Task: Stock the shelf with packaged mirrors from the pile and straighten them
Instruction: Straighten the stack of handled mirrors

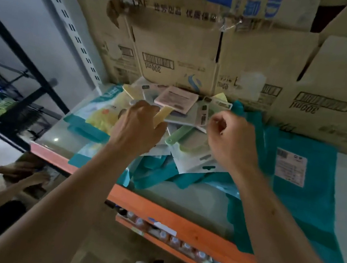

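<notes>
A loose pile of packaged hand mirrors (192,114) lies on the shelf top (181,197) in front of cardboard boxes. A pink pack (175,101) lies on top, and a green-handled mirror (178,135) sits lower in the pile. My left hand (139,126) reaches into the pile's left side, its fingers curled round the yellow handle of a mirror (163,113). My right hand (232,137) is at the pile's right side and pinches the edge of a grey-white mirror pack (199,118).
Cardboard boxes (178,60) stand along the back of the shelf. Teal packages (303,187) lie right of and under the pile, and another teal and yellow one (101,112) lies on the left. An orange shelf edge (178,219) runs below, with bottles underneath. Another person's hands (26,174) work at lower left.
</notes>
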